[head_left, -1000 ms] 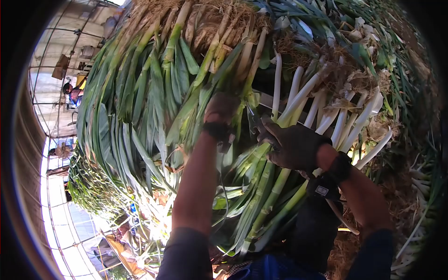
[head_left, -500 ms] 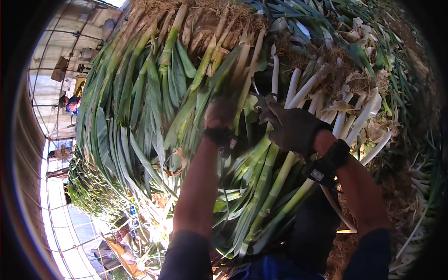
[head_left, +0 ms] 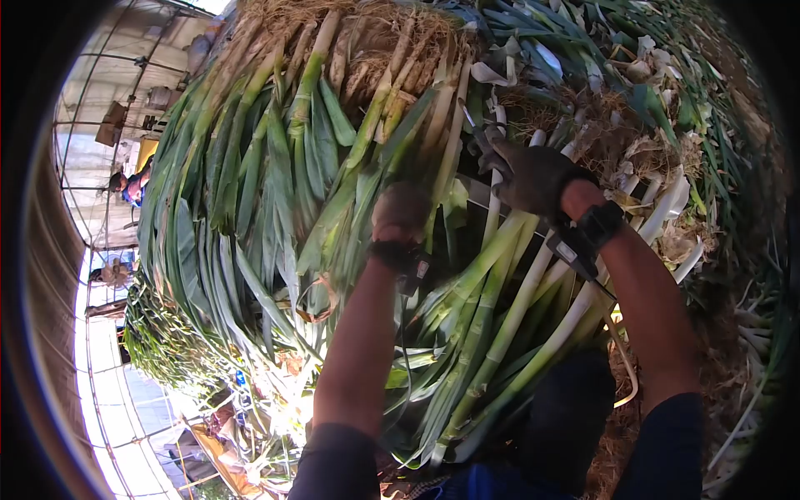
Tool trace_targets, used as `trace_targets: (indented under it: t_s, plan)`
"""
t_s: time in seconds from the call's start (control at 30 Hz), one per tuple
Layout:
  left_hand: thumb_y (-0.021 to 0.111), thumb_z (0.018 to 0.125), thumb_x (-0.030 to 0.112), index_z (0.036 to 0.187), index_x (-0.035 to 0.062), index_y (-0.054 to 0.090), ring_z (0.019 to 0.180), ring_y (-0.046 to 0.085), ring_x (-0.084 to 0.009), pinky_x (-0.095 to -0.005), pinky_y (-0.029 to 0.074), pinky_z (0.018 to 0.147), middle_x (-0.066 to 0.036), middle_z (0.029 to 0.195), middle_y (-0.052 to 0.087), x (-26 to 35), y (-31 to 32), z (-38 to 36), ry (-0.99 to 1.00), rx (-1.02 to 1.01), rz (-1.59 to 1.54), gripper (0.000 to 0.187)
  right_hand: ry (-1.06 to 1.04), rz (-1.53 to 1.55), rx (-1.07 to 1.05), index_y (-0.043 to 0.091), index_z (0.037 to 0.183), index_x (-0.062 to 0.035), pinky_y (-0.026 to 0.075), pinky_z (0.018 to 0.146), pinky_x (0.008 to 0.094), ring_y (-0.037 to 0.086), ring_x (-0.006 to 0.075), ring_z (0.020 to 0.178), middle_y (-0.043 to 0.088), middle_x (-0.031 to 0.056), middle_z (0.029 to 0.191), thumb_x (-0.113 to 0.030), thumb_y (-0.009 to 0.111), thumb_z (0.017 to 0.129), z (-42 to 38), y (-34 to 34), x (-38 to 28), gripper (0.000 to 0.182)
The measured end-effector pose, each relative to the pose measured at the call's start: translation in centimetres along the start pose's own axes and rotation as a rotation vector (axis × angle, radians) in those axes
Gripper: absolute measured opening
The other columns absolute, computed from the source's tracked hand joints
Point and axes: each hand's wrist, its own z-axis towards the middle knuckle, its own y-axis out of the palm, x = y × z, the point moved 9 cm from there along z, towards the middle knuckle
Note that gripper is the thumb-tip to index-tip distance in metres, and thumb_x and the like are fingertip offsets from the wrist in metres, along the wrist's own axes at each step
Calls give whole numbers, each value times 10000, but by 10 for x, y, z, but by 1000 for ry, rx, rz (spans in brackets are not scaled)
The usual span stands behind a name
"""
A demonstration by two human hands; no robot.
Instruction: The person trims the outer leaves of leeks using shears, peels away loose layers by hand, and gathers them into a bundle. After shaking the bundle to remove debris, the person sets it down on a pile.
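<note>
Long green-and-white leeks [head_left: 317, 158] lie in a thick heap under both my hands. My left hand [head_left: 402, 208], gloved and blurred, is closed among the leaves around a leek [head_left: 437, 125]; its fingertips are hidden. To the right, my right hand [head_left: 533, 175] in a dark glove is closed around a small knife [head_left: 468, 115], its thin blade pointing up and left. A pale leek stalk [head_left: 494, 217] passes by its fingers. Below, several trimmed-looking leeks [head_left: 500, 333] slant toward my body.
Dry roots [head_left: 375, 50] cover the top of the left heap. Loose peeled skins and roots [head_left: 642, 133] lie at the right. A dark bar [head_left: 479, 190] shows between the leeks. Another person [head_left: 132, 185] is far left, by the sheeted wall [head_left: 92, 158].
My right hand has moved up and slightly right with the knife, uncovering the dark bar and pale stalk. My left hand has shifted slightly right. The leeks below now fan farther right.
</note>
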Motion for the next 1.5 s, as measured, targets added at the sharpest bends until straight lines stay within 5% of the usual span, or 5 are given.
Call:
trace_targets:
  t_s: [0.23, 0.5, 0.73, 1.27, 1.5]
  plan:
    - [629, 949, 130, 1072, 98, 729, 946, 752, -297, -447, 610, 819, -110, 1001, 746, 10, -55, 23, 294, 230, 42, 162, -13, 178, -205, 246, 1652, -62, 563, 891, 538, 729, 430, 956, 752, 224, 1038, -348, 689, 937, -140, 17, -39, 889]
    - [696, 1009, 234, 1475, 61, 551, 1226, 665, -335, -426, 561, 1048, -148, 1392, 639, -16, -258, 45, 531, 391, -2214, 517, 32, 445, -8, 129, 1691, -47, 569, 944, 450, 734, 413, 973, 754, 200, 1172, -268, 768, 919, -182, 5, -37, 1027]
    - [654, 931, 179, 1204, 107, 622, 1021, 751, -400, -491, 606, 876, -189, 1196, 736, 25, -23, -24, -242, 110, -212, 284, 61, 327, -195, 256, 1662, -33, 574, 903, 446, 725, 422, 1028, 744, 144, 1193, -295, 770, 908, -180, 10, -42, 950]
    - [684, 916, 266, 1178, 156, 700, 990, 723, -369, -483, 582, 810, -146, 1038, 744, 79, -14, -105, 9, 84, -831, 285, -70, 267, -274, 146, 1676, -19, 567, 895, 520, 722, 476, 973, 724, 317, 1112, -376, 724, 926, -150, 17, -86, 1012]
    - [715, 941, 311, 1215, 118, 762, 1072, 721, -327, -439, 578, 895, -106, 1216, 755, -38, -50, -42, -237, 310, -234, 338, -85, 277, -257, 142, 1669, 8, 548, 888, 517, 710, 492, 969, 735, 304, 1020, -421, 710, 928, -119, 15, -90, 1028]
